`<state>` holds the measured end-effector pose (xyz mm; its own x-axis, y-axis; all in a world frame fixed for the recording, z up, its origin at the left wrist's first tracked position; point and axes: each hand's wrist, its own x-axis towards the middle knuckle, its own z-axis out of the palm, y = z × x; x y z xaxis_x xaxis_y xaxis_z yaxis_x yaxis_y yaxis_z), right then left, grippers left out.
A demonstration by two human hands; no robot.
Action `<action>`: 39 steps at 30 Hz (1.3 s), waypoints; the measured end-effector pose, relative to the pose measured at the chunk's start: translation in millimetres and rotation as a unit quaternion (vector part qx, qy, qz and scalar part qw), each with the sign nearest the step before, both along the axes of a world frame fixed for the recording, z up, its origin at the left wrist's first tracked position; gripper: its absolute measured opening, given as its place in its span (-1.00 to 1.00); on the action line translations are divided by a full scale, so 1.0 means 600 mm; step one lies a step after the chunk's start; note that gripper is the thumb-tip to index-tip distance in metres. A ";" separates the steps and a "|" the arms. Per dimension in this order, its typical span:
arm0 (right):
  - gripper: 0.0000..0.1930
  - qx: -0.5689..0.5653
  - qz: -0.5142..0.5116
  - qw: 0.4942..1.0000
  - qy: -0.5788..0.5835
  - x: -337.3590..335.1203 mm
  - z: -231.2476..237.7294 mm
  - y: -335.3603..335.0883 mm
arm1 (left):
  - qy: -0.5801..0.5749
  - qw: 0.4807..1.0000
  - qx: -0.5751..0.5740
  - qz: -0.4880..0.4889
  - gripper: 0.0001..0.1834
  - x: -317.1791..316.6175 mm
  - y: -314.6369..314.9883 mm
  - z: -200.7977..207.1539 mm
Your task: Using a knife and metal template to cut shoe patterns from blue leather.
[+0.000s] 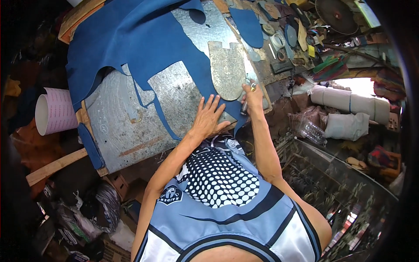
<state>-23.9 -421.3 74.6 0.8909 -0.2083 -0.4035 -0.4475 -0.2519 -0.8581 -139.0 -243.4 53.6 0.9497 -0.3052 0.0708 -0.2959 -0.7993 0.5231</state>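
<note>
We seem to be cutting round the pale template point(228, 72), at one o'clock from our left hand point(208, 118), spread open over the blue sheet point(148, 39). Our right hand point(254, 98) grips a slim tool point(244, 108); next calls for hugging the template's curve.

Tool point(244, 107) half hidden (right hand point(254, 97))

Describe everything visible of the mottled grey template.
The template is a flat, stiff-looking piece, mottled grey-beige, its near end rounded, its far end notched. It lies flat, its left edge and rounded end over the blue sheet. The right hand, holding a tool, is at its lower right edge; whether hand or tool touches it is unclear.
</note>
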 end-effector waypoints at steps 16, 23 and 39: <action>-0.60 0.197 0.058 0.979 -0.008 0.135 0.001 -0.149 | 0.012 0.971 0.159 0.179 -0.36 0.084 0.131 -0.043; -0.63 0.173 0.084 0.981 0.027 0.154 -0.007 -0.144 | 0.032 0.972 0.088 0.218 -0.05 0.067 0.076 -0.018; -0.81 0.102 0.186 0.976 0.047 0.152 0.003 -0.066 | 0.116 0.982 0.062 0.135 -0.14 -0.031 -0.019 0.029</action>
<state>67.3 -461.0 76.5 0.8470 0.2158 -0.4859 -0.4364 -0.2398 -0.8672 -157.7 -254.9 71.3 0.9833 -0.0333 -0.1789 0.0507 -0.8941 0.4450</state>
